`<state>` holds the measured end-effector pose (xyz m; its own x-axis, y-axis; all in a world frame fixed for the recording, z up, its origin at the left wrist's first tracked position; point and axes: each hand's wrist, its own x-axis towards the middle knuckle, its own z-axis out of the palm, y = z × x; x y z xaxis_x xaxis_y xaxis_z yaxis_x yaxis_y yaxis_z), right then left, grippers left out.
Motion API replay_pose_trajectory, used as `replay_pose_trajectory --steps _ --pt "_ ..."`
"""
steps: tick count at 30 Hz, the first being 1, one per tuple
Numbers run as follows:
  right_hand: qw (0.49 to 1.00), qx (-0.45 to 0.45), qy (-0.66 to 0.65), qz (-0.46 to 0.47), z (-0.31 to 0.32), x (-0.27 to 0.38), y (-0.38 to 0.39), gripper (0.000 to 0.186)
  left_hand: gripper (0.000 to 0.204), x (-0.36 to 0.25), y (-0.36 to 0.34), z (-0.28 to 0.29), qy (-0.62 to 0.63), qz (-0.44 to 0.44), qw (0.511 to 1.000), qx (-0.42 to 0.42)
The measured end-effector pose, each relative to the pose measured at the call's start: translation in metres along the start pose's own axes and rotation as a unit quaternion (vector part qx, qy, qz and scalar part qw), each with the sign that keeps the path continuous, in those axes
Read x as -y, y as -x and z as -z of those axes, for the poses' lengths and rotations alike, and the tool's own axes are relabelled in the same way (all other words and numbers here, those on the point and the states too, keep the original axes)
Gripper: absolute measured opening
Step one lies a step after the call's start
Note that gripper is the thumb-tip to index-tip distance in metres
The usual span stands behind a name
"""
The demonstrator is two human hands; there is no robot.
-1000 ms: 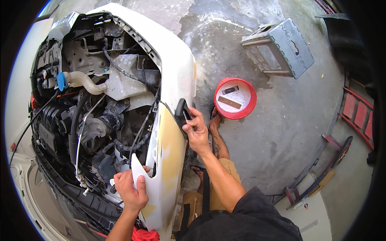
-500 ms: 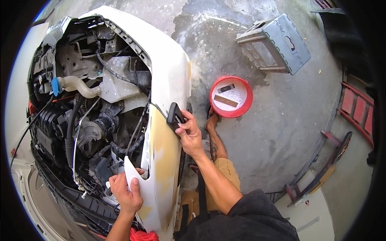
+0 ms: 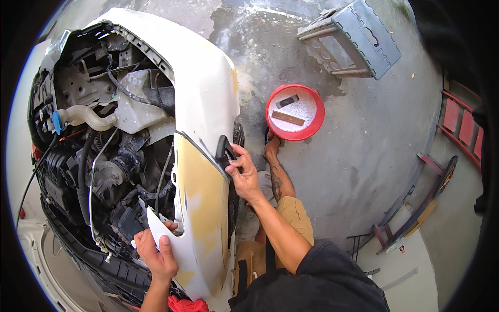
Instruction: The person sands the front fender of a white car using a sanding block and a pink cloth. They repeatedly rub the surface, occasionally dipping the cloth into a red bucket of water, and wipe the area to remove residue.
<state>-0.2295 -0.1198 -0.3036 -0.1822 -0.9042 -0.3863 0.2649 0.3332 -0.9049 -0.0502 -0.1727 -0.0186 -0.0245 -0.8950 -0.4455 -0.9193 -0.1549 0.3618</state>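
Observation:
With my right hand point(image 3: 244, 177) I grip a black sanding block point(image 3: 222, 150), thumb and fingers pinched on its near end. The block stands on edge at the outer side of the car, beside the seam between the white bumper point(image 3: 205, 78) and the fender point(image 3: 200, 208). Yellowish patches show through the fender's white paint. My left hand point(image 3: 157, 255) is wrapped around the fender's pointed inner tip, thumb on top and fingers partly hidden beneath. The open engine bay point(image 3: 114, 156) lies to the left of both hands.
A red bucket point(image 3: 320, 117) on the concrete floor holds whitish, sudsy contents, a dark block and a brown strip. Beyond it stands a grey folding step stool point(image 3: 366, 39). A red cloth point(image 3: 187, 306) lies by the fender's near end. Red frames point(image 3: 460, 127) line the right wall.
The view has shifted, so car, bucket and stool sit farther left or higher. Relative to the fender seam, the sanding block has moved slightly outward. My left hand keeps its hold on the tip.

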Motion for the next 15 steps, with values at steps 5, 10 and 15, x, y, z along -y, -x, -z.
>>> replay_pose_trajectory --steps 5,10,15 --pt "0.998 0.047 -0.029 0.025 0.002 -0.008 0.015 0.032 0.042 0.003 0.003 0.000 -0.009 0.007 1.000 0.007" --pt "0.997 -0.021 -0.023 -0.072 0.002 -0.018 0.029 0.026 0.044 0.003 0.003 0.000 -0.008 0.007 1.000 0.009" --pt "0.991 -0.052 -0.052 -0.109 0.003 -0.026 0.042 0.027 0.045 0.003 0.003 0.001 -0.003 0.012 1.000 0.010"
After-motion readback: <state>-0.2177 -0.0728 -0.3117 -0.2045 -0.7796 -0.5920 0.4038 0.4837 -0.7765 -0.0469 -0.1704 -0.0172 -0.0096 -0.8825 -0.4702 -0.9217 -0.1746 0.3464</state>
